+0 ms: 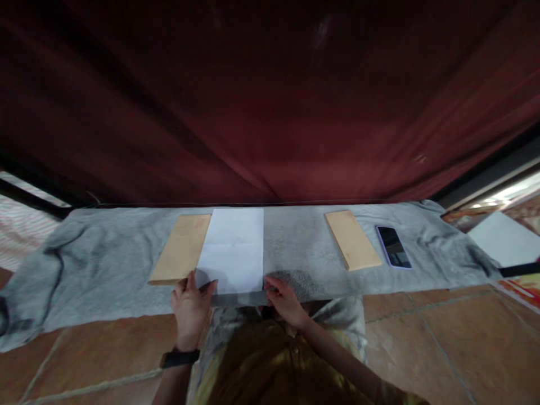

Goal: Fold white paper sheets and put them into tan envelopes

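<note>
A white sheet of paper (234,247) lies on a grey cloth (304,247) in front of me. My left hand (189,306) rests at the sheet's near left corner, fingers curled on its edge. At the near right corner, my right hand (284,298) pinches the paper's edge. A tan envelope (179,250) lies just left of the sheet, partly under it. Further right on the cloth lies a second tan envelope (352,239).
A dark phone (393,246) lies right of the second envelope. A dark red curtain (270,101) hangs behind the cloth. The floor is brown tile (422,332). White sheets (504,239) lie at the far right. A black watch (179,357) is on my left wrist.
</note>
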The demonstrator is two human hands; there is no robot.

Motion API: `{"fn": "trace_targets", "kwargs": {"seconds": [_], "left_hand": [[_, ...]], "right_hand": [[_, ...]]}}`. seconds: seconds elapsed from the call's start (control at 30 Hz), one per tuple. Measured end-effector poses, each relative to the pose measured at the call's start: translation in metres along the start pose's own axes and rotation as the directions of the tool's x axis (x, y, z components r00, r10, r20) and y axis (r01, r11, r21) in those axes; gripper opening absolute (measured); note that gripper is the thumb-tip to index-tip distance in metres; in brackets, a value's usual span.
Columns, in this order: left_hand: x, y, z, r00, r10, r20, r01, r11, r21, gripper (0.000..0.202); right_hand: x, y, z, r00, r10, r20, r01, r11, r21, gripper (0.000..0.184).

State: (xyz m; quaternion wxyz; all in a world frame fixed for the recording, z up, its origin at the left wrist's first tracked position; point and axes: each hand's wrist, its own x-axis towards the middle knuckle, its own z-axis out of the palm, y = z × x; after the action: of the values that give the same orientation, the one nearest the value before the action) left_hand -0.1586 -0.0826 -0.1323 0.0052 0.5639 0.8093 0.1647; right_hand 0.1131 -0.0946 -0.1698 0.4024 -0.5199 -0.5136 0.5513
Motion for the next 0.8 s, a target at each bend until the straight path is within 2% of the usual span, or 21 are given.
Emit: {"fn": "trace_targets", "kwargs": {"seconds": [0.1,0.23,0.4,0.53,0.63,0.7,0.8], "left_hand": [[0.003,-0.004,-0.003,1.000,0.016,-0.002,-0.016,0.996,-0.088,0.065],[0.006,-0.009,-0.007,0.999,0.028,-0.016,-0.031,0.973,-0.229,0.049],[0.011,-0.006,-0.017,0.992,-0.114,0.057,0.126,0.951,-0.283,0.034],[0.012,-0.005,-0.026,0.971,-0.235,0.055,0.239,0.909,-0.342,0.027],[0.016,-0.010,-0.027,0.930,-0.359,0.078,0.345,0.784,-0.515,0.022],[0.019,-0.013,-0.026,0.883,-0.445,0.151,0.430,0.633,-0.644,0.025],[0.022,-0.014,-0.023,0.796,-0.541,0.272,0.529,0.402,-0.748,0.031]], "right_hand": [[0.001,-0.003,0.001,0.999,0.023,0.033,-0.023,1.000,-0.011,0.037],[0.002,-0.004,0.003,1.000,0.017,0.015,-0.017,0.999,-0.043,0.037],[0.001,-0.006,0.010,1.000,0.023,-0.018,-0.024,0.998,-0.051,0.036],[0.000,-0.010,0.012,0.999,0.046,0.000,-0.046,0.998,-0.045,0.039],[0.001,-0.014,0.011,0.992,0.129,0.011,-0.129,0.992,-0.015,0.042],[0.004,-0.019,0.009,0.981,0.195,-0.003,-0.195,0.981,-0.006,0.042],[0.008,-0.028,0.006,0.967,0.254,0.010,-0.254,0.967,0.004,0.041]]}}
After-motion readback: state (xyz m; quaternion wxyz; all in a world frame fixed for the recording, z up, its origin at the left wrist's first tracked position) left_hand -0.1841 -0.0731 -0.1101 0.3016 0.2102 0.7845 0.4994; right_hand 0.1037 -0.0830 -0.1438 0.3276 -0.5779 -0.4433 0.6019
